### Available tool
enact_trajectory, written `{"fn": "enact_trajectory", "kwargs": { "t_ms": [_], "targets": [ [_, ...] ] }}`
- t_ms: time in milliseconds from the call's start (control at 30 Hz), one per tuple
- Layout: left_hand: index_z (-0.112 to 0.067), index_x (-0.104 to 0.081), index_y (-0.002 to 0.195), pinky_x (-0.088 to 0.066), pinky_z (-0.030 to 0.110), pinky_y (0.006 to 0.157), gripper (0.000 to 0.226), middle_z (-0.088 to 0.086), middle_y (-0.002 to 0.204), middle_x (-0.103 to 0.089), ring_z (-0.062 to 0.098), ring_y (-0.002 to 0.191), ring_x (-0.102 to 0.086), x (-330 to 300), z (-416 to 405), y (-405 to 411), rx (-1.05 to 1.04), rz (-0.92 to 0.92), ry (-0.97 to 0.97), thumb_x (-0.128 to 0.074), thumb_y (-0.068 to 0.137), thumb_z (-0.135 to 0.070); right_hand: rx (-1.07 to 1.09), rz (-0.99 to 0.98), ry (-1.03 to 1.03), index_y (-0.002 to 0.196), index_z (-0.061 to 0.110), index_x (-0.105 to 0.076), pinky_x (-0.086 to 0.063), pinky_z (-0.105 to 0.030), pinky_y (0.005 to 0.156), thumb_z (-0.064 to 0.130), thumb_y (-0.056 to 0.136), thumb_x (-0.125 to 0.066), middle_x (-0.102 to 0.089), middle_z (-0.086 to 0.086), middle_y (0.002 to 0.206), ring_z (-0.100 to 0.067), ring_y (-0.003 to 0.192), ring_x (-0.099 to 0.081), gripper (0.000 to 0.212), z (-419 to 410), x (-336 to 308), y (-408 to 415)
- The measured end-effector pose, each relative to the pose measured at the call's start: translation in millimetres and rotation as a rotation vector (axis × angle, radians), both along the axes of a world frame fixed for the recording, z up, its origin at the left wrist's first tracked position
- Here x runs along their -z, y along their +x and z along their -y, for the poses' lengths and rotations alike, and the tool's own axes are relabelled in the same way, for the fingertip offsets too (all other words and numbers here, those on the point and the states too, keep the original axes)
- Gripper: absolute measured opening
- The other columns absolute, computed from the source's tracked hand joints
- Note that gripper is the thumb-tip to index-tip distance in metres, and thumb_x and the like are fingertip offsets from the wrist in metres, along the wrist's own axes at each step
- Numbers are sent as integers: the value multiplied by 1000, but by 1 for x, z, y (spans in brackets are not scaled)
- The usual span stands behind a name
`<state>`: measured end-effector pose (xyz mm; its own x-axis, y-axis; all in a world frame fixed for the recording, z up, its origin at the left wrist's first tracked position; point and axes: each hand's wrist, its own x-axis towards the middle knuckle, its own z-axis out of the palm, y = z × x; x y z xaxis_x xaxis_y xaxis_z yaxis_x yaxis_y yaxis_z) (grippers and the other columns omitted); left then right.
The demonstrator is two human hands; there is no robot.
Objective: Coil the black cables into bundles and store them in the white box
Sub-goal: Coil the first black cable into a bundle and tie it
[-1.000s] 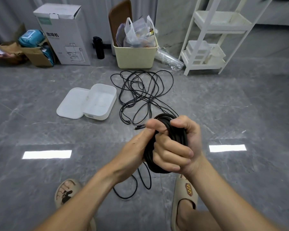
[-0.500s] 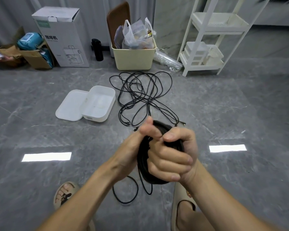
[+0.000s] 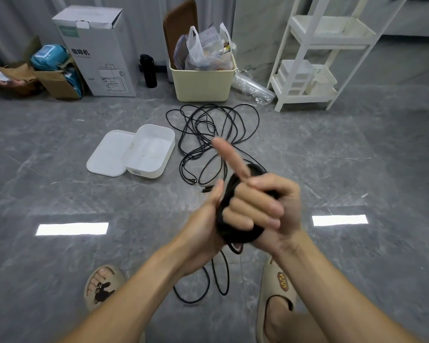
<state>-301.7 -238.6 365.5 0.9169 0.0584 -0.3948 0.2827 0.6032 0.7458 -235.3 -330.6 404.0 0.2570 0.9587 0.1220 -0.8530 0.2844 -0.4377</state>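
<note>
- the coiled cable bundle (image 3: 235,231) sits between both hands, above the floor (image 3: 357,169) in the middle of the view; it is a thick oval hank of thin, matte black cord, its long axis running from near to far, tilted slightly right at the far end.
- the left hand (image 3: 203,226) has its grip curled round the near left side of the bundle, thumb lying up along the coil's edge.
- the right hand (image 3: 265,206) has its grip closed over the top of the bundle with three fingers curled round the strands; the index finger sticks straight out, pointing up and to the far left, blurred.
- two slack loops of the same cord hang from the bundle's near end down to the floor between the feet.
- the loose cables (image 3: 208,137) lie on the floor beyond the hands in a wide tangle of thin round loops, spread mostly near to far, with a plug end lying just left of the hands.
- the white box (image 3: 150,151) stands open on the floor left of the tangle, a smooth plastic tub with rounded corners, long axis running near to far; its flat lid (image 3: 109,154) lies touching its left side.
- the floor is glossy grey marbled tile with two bright rectangular reflections.
- tan foam slippers (image 3: 278,290) are on both feet, each with a small printed figure.
</note>
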Motion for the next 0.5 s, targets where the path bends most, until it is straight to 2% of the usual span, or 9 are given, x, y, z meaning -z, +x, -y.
{"fn": "enact_trajectory", "kwargs": {
  "t_ms": [67, 167, 233, 300, 367, 433, 500],
  "targets": [
    [-18, -61, 124, -51, 27, 61, 51, 9, 102, -75, 21, 77, -70, 7, 2, -7, 127, -4, -16, -25, 105, -48, 167, -21, -76, 146, 8, -44, -51, -27, 62, 6, 89, -39, -54, 2, 52, -10, 45, -48, 57, -1, 0, 7],
    [-22, -71, 114, -51, 30, 68, 58, 12, 94, -71, 25, 75, -68, 18, -4, -12, 244, -47, -58, -26, 102, -56, 402, 82, -290, 140, 15, -56, -53, -26, 64, 11, 83, -52, -64, -1, 67, -15, 57, -60, 57, -2, 5, 14],
    [-15, -69, 114, -52, 29, 69, 70, 13, 90, -70, 25, 73, -68, 18, -7, -13, 327, -120, -40, -19, 101, -61, 481, 250, -430, 130, 25, -63, -56, -29, 73, 12, 85, -54, -73, -5, 82, -22, 66, -69, 48, -3, 6, 14],
    [-8, -64, 121, -54, 29, 67, 76, 12, 87, -70, 23, 68, -67, 19, -12, -13, 396, -178, -9, -12, 102, -60, 545, 452, -605, 107, 37, -76, -55, -36, 88, 15, 87, -53, -75, -8, 105, -27, 79, -74, 37, -4, 7, 16],
    [-4, -66, 121, -54, 30, 63, 78, 10, 82, -70, 20, 58, -61, 18, -21, -14, 415, -200, 37, -11, 103, -57, 590, 585, -733, 90, 42, -79, -52, -40, 96, 18, 86, -55, -70, -9, 123, -29, 86, -75, 34, -3, 8, 17],
    [-2, -71, 116, -49, 29, 56, 77, 8, 74, -66, 16, 47, -48, 14, -29, -13, 409, -206, 69, -14, 104, -54, 595, 675, -822, 91, 42, -77, -53, -39, 98, 12, 91, -52, -72, -9, 118, -28, 85, -75, 39, -2, 12, 19],
    [-4, -75, 109, -37, 24, 45, 77, 4, 63, -58, 12, 41, -32, 10, -37, -12, 404, -216, 115, -17, 103, -54, 543, 717, -898, 114, 38, -68, -57, -28, 87, 7, 93, -47, -77, -6, 100, -26, 83, -75, 43, -1, 16, 19]
  ]
}}
